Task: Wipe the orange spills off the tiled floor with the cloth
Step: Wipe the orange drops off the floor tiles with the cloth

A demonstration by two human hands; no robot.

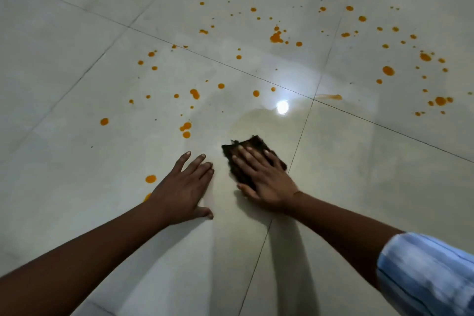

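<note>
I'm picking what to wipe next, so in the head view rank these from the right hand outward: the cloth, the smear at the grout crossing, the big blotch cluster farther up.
1. Cloth: under the right hand.
2. Smear: ahead, to the right.
3. Blotch cluster: farthest, straight ahead.

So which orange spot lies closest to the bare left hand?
The half-hidden orange spot at the left hand's wrist; the round one sits farther off.
</note>
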